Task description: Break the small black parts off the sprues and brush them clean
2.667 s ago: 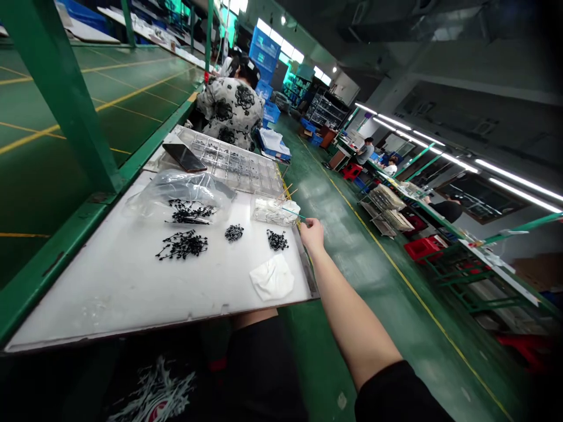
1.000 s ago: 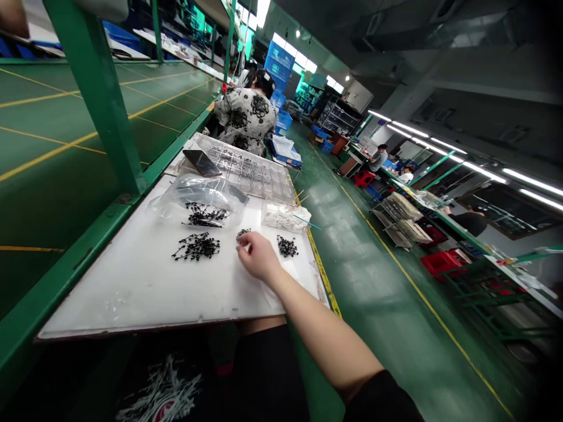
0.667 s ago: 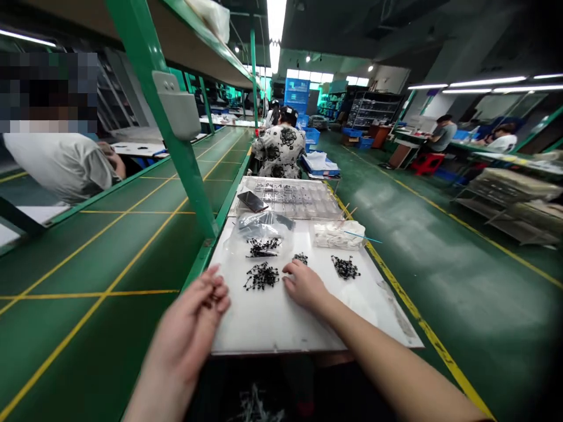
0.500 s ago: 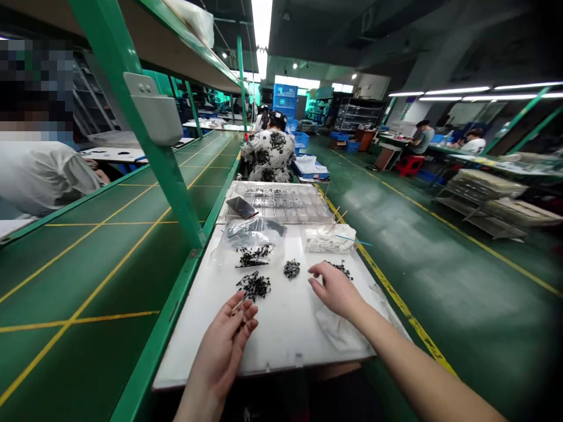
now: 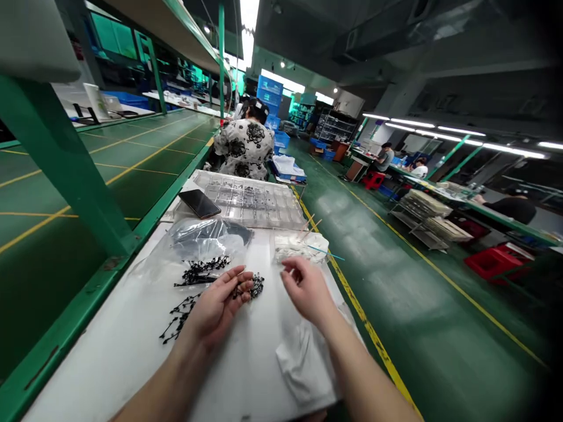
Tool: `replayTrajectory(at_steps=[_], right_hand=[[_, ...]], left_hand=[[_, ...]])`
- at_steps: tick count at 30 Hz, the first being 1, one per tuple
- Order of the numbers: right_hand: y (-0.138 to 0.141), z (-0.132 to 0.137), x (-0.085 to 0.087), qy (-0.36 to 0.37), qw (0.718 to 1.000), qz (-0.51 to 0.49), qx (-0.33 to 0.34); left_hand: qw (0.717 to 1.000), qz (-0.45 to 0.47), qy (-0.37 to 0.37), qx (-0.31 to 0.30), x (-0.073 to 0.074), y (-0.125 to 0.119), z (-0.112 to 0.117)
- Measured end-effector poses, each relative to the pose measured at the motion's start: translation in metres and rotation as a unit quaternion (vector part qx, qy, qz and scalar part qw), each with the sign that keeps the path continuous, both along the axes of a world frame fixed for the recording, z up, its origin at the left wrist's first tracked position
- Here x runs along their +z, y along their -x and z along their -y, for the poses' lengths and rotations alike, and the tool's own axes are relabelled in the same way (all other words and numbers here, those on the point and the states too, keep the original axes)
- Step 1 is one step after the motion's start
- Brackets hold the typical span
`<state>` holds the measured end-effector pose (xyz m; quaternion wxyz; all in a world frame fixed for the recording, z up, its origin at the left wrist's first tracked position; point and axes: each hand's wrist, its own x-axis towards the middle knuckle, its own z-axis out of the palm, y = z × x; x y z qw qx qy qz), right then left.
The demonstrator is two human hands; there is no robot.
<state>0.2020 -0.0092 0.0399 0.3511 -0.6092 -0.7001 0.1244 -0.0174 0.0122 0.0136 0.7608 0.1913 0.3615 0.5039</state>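
Palm up and fingers curled, my left hand [image 5: 220, 305] is cupped around small black parts [image 5: 238, 289], some showing between the fingers. Just beyond its fingertips lies a small pile of black parts [image 5: 257, 285]. My right hand [image 5: 305, 287] hovers over the right side of the white tabletop [image 5: 259, 363], its fingers bent, thumb and forefinger apart, and nothing visible between them. Branching black plastic pieces [image 5: 178, 316] lie left of my left hand, partly covered by it. More black pieces [image 5: 202, 269] rest at the mouth of a clear plastic bag [image 5: 176, 246].
A phone [image 5: 200, 203] lies on a clear compartment tray [image 5: 246, 199] at the back. A box of white material [image 5: 292, 246] holds thin sticks. White cloth [image 5: 305, 363] lies near the front edge. A green conveyor [image 5: 145, 155] runs left; a person [image 5: 244, 146] sits ahead.
The view has swung right. My left hand has moved right across the table toward the small black pile. My right hand stays raised, and the pieces formerly visible behind it are now hidden.
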Motion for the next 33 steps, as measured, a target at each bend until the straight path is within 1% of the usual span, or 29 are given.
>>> replayTrajectory(at_steps=[2,3,5,6,8,10,12,14,15,16,17,18,19,20,22,23,24,25,27,28,30,33], right_hand=[[0.015,-0.020,-0.020,-0.013,1.000,0.001,0.020],[0.019,-0.025,-0.029,-0.017,1.000,-0.001,0.026],[0.021,-0.027,-0.042,-0.034,0.999,-0.013,0.024],[0.019,-0.025,-0.045,-0.048,0.998,-0.021,0.021],[0.009,-0.020,-0.044,-0.079,0.996,-0.037,0.011],[-0.005,-0.017,-0.039,-0.112,0.992,-0.048,-0.022],[-0.022,-0.018,-0.034,-0.145,0.983,-0.067,-0.095],[-0.038,-0.021,-0.030,-0.178,0.960,-0.107,-0.190],[-0.043,-0.022,-0.030,-0.185,0.947,-0.134,-0.225],[-0.046,-0.023,-0.029,-0.188,0.938,-0.158,-0.246],[-0.047,-0.022,-0.029,-0.188,0.934,-0.175,-0.249],[-0.044,-0.020,-0.029,-0.188,0.937,-0.183,-0.231],[-0.038,-0.017,-0.028,-0.187,0.946,-0.182,-0.194],[-0.030,-0.012,-0.027,-0.185,0.958,-0.175,-0.135],[-0.010,-0.003,-0.025,-0.164,0.975,-0.147,0.020],[0.001,0.002,-0.024,-0.144,0.976,-0.131,0.093],[0.010,0.006,-0.024,-0.120,0.975,-0.116,0.149],[0.019,0.009,-0.025,-0.097,0.973,-0.100,0.183],[0.029,0.011,-0.028,-0.057,0.975,-0.078,0.201],[0.031,0.012,-0.029,-0.043,0.975,-0.076,0.202],[0.030,0.010,-0.033,-0.020,0.974,-0.091,0.207],[0.024,0.008,-0.033,0.011,0.968,-0.130,0.215]], left_hand=[[1.000,-0.004,-0.001,0.013,-0.004,0.005,0.000],[1.000,-0.007,0.000,0.018,-0.005,0.006,0.000],[1.000,-0.009,0.004,0.022,-0.007,0.008,0.002],[1.000,-0.006,0.002,0.023,-0.008,0.008,0.002],[1.000,0.010,-0.010,0.022,-0.010,0.006,0.003],[1.000,0.021,-0.021,0.005,-0.012,0.004,0.003],[0.999,0.016,-0.023,-0.029,-0.013,0.003,0.004],[0.997,-0.005,-0.034,-0.063,-0.015,0.003,0.005],[0.996,-0.018,-0.045,-0.076,-0.015,0.003,0.005],[0.994,-0.033,-0.060,-0.085,-0.016,0.002,0.005],[0.991,-0.049,-0.078,-0.096,-0.017,0.002,0.005],[0.987,-0.066,-0.096,-0.108,-0.018,0.001,0.006],[0.983,-0.085,-0.110,-0.122,-0.019,0.000,0.006],[0.977,-0.107,-0.123,-0.135,-0.020,0.000,0.007],[0.962,-0.163,-0.151,-0.160,-0.021,0.000,0.011],[0.949,-0.202,-0.173,-0.170,-0.022,0.000,0.013],[0.932,-0.245,-0.201,-0.175,-0.022,0.000,0.015],[0.912,-0.290,-0.232,-0.177,-0.022,0.000,0.017],[0.869,-0.369,-0.280,-0.173,-0.022,0.001,0.020],[0.855,-0.395,-0.291,-0.170,-0.021,0.001,0.021],[0.845,-0.418,-0.289,-0.165,-0.019,0.001,0.022],[0.847,-0.422,-0.280,-0.159,-0.016,0.001,0.020]])
